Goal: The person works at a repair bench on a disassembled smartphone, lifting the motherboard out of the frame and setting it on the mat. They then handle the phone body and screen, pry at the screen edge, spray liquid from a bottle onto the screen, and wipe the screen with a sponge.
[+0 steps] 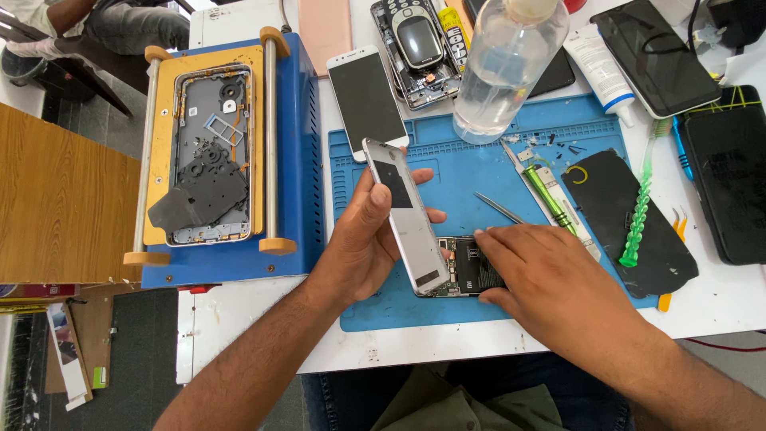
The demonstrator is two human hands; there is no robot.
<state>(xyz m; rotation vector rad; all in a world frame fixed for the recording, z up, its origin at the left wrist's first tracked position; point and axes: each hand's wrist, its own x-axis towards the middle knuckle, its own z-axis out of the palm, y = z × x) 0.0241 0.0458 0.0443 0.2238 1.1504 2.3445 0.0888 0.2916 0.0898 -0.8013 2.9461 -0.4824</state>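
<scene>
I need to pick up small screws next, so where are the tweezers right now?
In the head view, the tweezers lie on the blue mat, just above the right hand and left of the green-handled screwdriver.

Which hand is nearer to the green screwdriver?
Right. The right hand lies just below the green screwdriver; the left hand is farther away, holding the silver back cover.

Opened phone (467, 267) half hidden under right hand (550, 287).
</scene>
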